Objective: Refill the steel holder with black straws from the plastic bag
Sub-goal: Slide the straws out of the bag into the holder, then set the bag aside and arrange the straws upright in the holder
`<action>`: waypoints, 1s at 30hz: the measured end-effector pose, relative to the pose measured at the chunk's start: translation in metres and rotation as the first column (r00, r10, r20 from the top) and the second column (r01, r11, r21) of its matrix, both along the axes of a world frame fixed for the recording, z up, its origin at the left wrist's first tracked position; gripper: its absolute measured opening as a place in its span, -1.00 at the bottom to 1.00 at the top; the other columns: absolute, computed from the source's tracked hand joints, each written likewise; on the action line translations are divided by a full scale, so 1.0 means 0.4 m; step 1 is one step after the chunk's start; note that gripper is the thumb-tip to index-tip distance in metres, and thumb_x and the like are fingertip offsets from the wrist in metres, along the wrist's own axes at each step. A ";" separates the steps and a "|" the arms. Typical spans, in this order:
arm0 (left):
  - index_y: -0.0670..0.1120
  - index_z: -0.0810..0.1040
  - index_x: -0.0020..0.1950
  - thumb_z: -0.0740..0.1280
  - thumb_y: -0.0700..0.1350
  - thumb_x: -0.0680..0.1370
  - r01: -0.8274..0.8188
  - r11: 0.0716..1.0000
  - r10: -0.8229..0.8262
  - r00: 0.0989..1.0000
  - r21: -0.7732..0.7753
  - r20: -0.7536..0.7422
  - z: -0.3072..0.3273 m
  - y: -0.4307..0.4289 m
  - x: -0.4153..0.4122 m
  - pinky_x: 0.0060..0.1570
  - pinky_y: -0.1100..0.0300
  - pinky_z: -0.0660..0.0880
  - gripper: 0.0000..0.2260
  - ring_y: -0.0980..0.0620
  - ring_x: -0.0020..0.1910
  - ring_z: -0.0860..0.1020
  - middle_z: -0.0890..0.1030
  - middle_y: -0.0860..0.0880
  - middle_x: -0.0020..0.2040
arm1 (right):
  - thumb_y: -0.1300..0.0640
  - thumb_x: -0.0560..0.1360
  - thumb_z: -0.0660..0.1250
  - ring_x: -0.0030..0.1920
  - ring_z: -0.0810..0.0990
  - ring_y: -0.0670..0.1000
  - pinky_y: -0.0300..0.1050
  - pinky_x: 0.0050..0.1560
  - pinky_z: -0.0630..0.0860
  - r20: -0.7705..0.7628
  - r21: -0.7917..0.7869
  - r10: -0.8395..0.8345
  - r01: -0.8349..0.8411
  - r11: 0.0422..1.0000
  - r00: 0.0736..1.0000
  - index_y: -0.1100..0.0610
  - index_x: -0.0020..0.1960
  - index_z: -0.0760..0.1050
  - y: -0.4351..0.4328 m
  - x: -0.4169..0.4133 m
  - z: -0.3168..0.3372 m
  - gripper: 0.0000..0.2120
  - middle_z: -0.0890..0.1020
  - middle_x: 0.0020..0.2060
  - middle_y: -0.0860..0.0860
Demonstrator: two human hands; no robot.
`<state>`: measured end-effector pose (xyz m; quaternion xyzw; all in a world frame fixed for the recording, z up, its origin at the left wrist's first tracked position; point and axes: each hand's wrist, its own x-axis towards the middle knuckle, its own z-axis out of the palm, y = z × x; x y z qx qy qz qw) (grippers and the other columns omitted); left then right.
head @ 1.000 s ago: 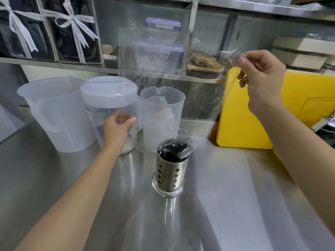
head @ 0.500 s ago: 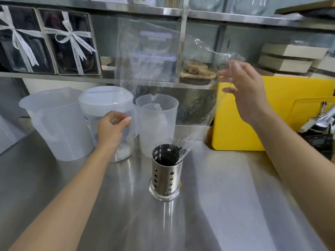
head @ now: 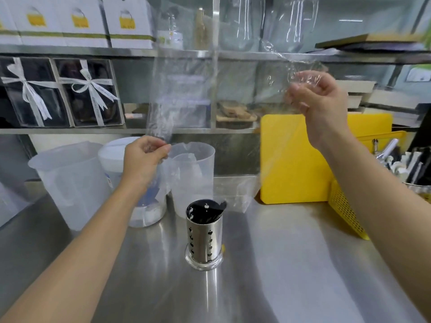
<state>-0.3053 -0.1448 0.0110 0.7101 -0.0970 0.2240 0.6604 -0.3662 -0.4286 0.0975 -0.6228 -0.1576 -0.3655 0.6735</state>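
The left hand (head: 143,159) pinches the clear bag (head: 186,94) between thumb and fingertips, knuckles toward the camera, forearm reaching up from the near left corner of the counter (head: 279,264). The right hand (head: 319,106) is raised higher and to the right, fingers curled tight around a crumpled corner of the same bag, wrist bent, forearm running up from the right edge. Between the two hands the bag hangs as a wide, slack sheet, its lower end reaching down just behind the holder (head: 204,234).

The holder stands upright near the counter's middle, filled with black straws (head: 205,212); only their tops show at the rim. The bag is so transparent that its edges blend with the shelves (head: 116,131) behind, and whether any straws remain inside cannot be told. Jugs (head: 70,183) along the back edge are partly hidden by the left hand and bag.
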 end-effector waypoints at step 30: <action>-0.12 0.53 -0.12 0.44 -0.16 0.42 0.427 0.902 -0.309 0.539 -0.063 -0.784 -0.523 -0.435 -0.314 -0.31 0.21 0.41 -0.88 0.00 -0.35 0.48 0.58 -0.08 -0.27 | 0.37 0.46 0.30 -0.54 0.49 -0.06 -0.28 -0.59 0.37 -0.810 -0.197 -0.375 0.394 0.898 0.450 0.31 0.19 0.33 -0.404 -0.298 -0.650 -0.67 0.54 -0.34 0.14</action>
